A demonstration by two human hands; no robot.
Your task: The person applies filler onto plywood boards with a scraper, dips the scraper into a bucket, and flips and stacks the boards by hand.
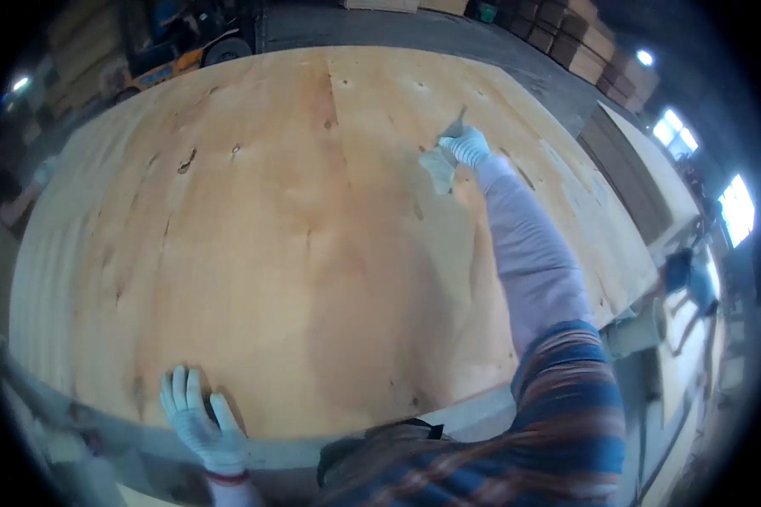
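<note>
A large plywood sheet (262,253) with knots and darker streaks fills the middle of the view. My right hand (468,149), in a white glove with a striped cuff, is closed around a flat scraper (454,128) over the right rear part of the sheet. A pale, irregular patch (439,169) lies just beside that hand; whether it is filler or a piece of material I cannot make out. My left hand (199,416), also gloved, rests with fingers spread on the sheet's near left edge.
A forklift (182,63) stands behind the sheet at the back left. Stacked boards (571,38) are at the back right, and another board stack (643,173) stands close to the right edge. A pale cylindrical container (638,331) is at the lower right.
</note>
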